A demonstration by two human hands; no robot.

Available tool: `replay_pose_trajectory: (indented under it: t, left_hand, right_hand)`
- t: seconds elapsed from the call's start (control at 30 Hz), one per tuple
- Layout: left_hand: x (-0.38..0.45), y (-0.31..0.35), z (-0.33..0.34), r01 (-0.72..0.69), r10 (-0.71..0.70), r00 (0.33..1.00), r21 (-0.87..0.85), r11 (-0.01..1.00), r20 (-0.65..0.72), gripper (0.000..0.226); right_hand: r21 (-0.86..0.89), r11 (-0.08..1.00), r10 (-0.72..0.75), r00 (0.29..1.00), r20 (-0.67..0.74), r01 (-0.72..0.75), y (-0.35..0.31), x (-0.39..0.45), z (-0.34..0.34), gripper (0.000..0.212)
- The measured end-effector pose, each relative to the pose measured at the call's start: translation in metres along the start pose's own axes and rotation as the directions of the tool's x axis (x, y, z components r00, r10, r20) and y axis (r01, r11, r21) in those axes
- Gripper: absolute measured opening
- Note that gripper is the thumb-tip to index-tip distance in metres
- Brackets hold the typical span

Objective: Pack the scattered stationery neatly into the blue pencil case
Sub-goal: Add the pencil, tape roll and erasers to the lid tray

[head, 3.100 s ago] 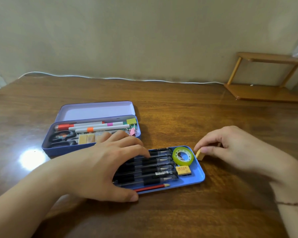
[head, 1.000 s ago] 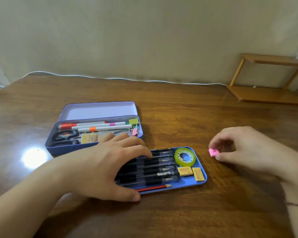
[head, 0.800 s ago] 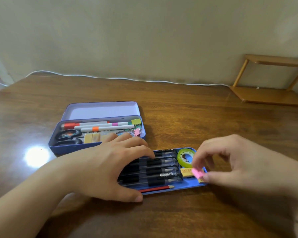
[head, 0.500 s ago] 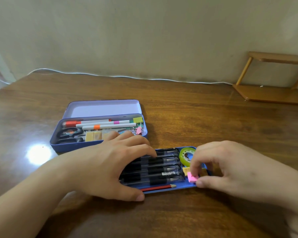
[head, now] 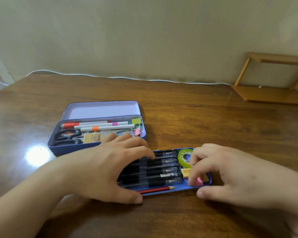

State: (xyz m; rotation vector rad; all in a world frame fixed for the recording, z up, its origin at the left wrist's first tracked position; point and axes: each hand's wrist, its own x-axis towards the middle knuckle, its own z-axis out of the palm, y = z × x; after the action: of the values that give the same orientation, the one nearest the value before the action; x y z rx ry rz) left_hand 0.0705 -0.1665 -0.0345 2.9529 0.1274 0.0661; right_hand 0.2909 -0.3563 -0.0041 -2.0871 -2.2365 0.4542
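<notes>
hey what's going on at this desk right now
A person is packing stationery. Their left hand rests on the black pens in a shallow blue tray, while the right hand sets a small pink piece into its corner beside the green tape. The blue pencil case sits open behind.

The table was shiny brown wood (a bright light spot showed on it). The blue case looked like smooth painted metal. The pens were clear, glossy plastic.
</notes>
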Motion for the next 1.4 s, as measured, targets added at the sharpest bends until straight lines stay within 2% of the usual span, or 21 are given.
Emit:
replay_pose_trajectory:
  t: [0.07, 0.13, 0.23, 0.33, 0.4, 0.47, 0.57, 0.63, 0.87, 1.03, 1.2, 1.4]
  left_hand:
    - [-0.001, 0.000, 0.000, -0.007, 0.007, 1.000, 0.008, 1.000, -0.007, 0.077]
    - [-0.003, -0.001, -0.005, -0.017, 0.017, 1.000, 0.000, 1.000, -0.025, 0.075]
    - [-0.011, -0.017, -0.024, 0.029, -0.050, 0.985, -0.121, 0.992, -0.168, 0.062]
    - [-0.028, -0.053, -0.042, 0.250, -0.294, 0.888, -0.165, 0.954, -0.354, 0.050]
    - [-0.040, -0.080, -0.046, 0.465, -0.473, 0.807, -0.114, 0.878, -0.354, 0.047]
    - [-0.050, -0.100, -0.042, 0.577, -0.580, 0.753, -0.111, 0.809, -0.310, 0.038]
    - [-0.056, -0.116, -0.036, 0.585, -0.629, 0.725, -0.231, 0.777, -0.282, 0.014]
    - [-0.058, -0.121, -0.035, 0.582, -0.645, 0.706, -0.281, 0.763, -0.293, 0.008]
    - [-0.072, -0.132, -0.040, 0.567, -0.709, 0.663, -0.457, 0.685, -0.241, 0.017]
    - [-0.079, -0.134, -0.044, 0.553, -0.712, 0.655, -0.481, 0.680, -0.253, 0.022]
    - [-0.078, -0.132, -0.044, 0.541, -0.699, 0.667, -0.477, 0.693, -0.259, 0.020]
    - [-0.078, -0.138, -0.041, 0.542, -0.703, 0.672, -0.491, 0.682, -0.233, 0.029]
  right_hand:
    - [0.045, 0.999, 0.002, 1.000, 0.018, -0.003, 0.000, 0.000, -0.004, 0.037]
    - [0.133, 0.991, 0.002, 1.000, -0.021, 0.001, -0.001, 0.002, -0.006, 0.046]
    - [0.144, 0.989, 0.041, 0.996, -0.079, -0.029, -0.001, 0.009, -0.002, 0.068]
    - [0.087, 0.994, 0.073, 0.997, -0.032, -0.070, -0.004, 0.018, 0.008, 0.099]
    - [0.115, 0.989, 0.096, 0.995, -0.006, -0.095, -0.008, 0.023, 0.013, 0.105]
    - [0.142, 0.985, 0.105, 0.994, -0.027, -0.100, -0.009, 0.025, 0.016, 0.103]
    - [0.267, 0.959, 0.113, 0.992, -0.054, -0.095, -0.011, 0.026, 0.014, 0.102]
    - [0.356, 0.931, 0.110, 0.991, -0.077, -0.076, -0.014, 0.027, 0.013, 0.104]
    - [0.395, 0.919, 0.067, 0.980, -0.189, 0.013, -0.028, 0.049, 0.002, 0.116]
    - [0.367, 0.925, 0.028, 0.950, -0.312, 0.093, -0.034, 0.097, -0.016, 0.108]
    - [0.419, 0.901, 0.041, 0.939, -0.343, 0.113, -0.035, 0.148, -0.009, 0.099]
    - [0.452, 0.881, 0.014, 0.946, -0.325, 0.142, -0.029, 0.173, 0.003, 0.101]
